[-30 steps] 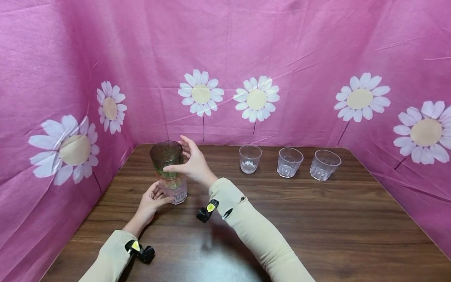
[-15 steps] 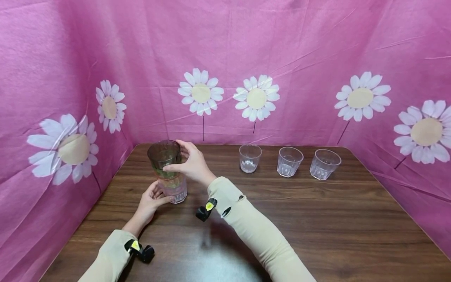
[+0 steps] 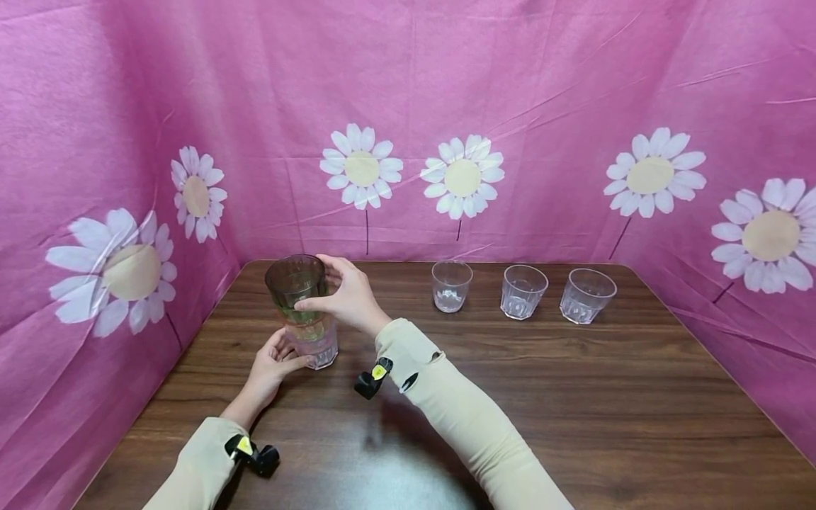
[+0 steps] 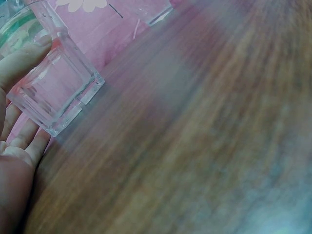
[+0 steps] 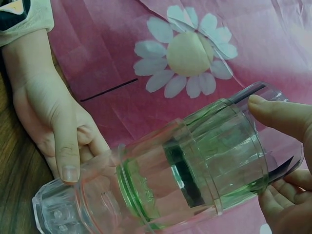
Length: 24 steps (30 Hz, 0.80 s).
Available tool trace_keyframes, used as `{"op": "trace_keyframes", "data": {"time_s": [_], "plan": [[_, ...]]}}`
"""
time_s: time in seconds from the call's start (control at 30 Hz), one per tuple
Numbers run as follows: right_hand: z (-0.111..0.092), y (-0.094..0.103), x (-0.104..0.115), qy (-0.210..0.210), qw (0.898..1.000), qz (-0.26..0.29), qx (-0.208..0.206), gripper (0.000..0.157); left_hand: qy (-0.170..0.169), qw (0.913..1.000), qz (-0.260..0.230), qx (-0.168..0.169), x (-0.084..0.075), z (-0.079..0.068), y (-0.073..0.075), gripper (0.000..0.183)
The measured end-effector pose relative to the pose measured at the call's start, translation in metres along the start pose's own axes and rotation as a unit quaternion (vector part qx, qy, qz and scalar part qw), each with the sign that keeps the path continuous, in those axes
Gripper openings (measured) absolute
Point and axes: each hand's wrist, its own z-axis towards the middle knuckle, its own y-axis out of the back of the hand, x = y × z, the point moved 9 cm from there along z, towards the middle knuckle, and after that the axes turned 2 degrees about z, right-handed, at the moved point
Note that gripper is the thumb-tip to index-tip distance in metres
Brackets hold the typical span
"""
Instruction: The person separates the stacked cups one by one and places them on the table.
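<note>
In the head view, a nested stack of tinted tumblers stands at the left of the table. A clear tumbler [image 4: 63, 90] forms its base, with pinkish and green tumblers [image 5: 229, 141] above it and a dark smoky tumbler [image 3: 289, 280] on top. My left hand [image 3: 270, 365] holds the clear tumbler low down, thumb in front and fingers behind. Higher up, my right hand [image 3: 349, 299] grips the smoky tumbler from the right, its thumb across the near side. The stack leans slightly left toward its top. Part of the far fingers is hidden behind the tumblers.
Three separate clear tumblers stand upright in a row toward the back of the wooden table [image 3: 510, 397]: a left one [image 3: 450, 290], a middle one [image 3: 523, 294] and a right one [image 3: 586, 297]. Pink cloth [image 3: 408, 71] with printed daisies hangs behind and at both sides.
My right hand and the top of the smoky tumbler have shifted slightly left. The raised right fingers have come in closer around it. My left hand stays in place at the base.
</note>
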Motion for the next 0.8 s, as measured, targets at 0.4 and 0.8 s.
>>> {"op": "trace_keyframes", "data": {"time_s": [0.4,0.8], "plan": [[0.0004,0.0046,0.0059,0.024,1.000,-0.019,-0.004,0.081,-0.008,1.0000,-0.005,0.000,-0.0009,-0.0003,0.0007,0.063],[0.0033,0.0047,0.0032,0.007,1.000,-0.021,0.014,0.079,0.011,0.9998,0.012,-0.005,0.0002,-0.0004,0.0010,0.064]]}}
